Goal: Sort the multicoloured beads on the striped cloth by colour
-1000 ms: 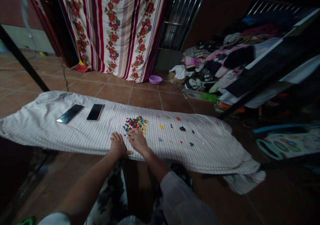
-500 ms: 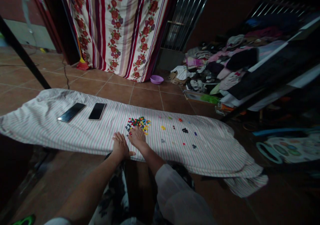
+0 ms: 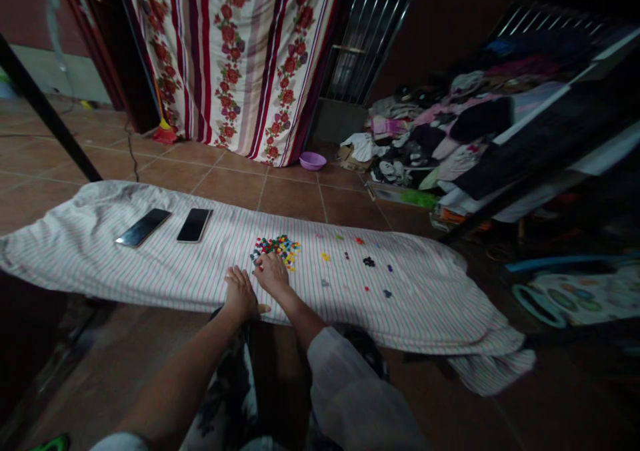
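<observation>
While near 1 bead-pile point(image 3: 274, 245), 2 hands point(image 3: 241, 292) point(image 3: 273, 274).

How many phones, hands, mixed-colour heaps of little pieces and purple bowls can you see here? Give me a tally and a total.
Phones: 2
Hands: 2
Mixed-colour heap: 1
Purple bowl: 1
Total: 6

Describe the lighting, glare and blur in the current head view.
All in the head view: dim overall, with a brighter patch on the cloth around the beads; pale glare on the near end of the left phone; deep shadow along the right side; fine detail soft, so whether the right hand pinches a bead can't be told.
</observation>
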`<state>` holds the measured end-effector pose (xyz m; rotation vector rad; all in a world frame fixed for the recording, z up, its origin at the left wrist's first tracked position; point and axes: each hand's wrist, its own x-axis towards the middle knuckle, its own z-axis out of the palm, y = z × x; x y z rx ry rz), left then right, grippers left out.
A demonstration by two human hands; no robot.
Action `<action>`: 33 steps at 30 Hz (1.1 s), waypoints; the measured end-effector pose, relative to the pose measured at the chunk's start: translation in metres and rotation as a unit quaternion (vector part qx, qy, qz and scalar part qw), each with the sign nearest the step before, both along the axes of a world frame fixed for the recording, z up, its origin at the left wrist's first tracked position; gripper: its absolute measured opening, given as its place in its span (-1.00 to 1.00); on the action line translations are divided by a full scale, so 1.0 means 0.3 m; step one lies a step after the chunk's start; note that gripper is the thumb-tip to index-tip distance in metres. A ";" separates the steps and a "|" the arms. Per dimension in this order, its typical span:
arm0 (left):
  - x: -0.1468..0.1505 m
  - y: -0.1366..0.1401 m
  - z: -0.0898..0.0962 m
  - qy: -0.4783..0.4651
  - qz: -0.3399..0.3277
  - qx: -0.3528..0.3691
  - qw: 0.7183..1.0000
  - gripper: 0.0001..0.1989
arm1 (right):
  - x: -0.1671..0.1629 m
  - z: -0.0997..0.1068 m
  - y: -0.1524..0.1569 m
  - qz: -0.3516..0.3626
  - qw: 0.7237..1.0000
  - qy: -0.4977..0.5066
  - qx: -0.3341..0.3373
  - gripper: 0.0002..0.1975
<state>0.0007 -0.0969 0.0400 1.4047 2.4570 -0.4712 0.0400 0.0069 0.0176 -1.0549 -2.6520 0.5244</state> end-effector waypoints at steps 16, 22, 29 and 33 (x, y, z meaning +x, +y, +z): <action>-0.002 0.000 -0.013 0.014 0.000 0.013 1.000 0.17 | 0.083 0.037 0.029 -0.045 0.997 0.046 -0.042 -0.86; -0.010 -0.006 -0.031 0.016 -0.008 0.029 0.999 0.20 | 0.169 0.030 0.069 -0.056 0.995 0.070 -0.035 -0.91; -0.020 -0.015 -0.047 0.028 -0.016 0.038 0.999 0.21 | 0.341 0.013 0.148 -0.124 0.988 0.085 -0.037 -0.90; -0.021 -0.015 -0.044 0.042 -0.017 0.032 0.998 0.18 | 0.472 0.006 0.198 -0.167 0.980 0.104 -0.031 -0.90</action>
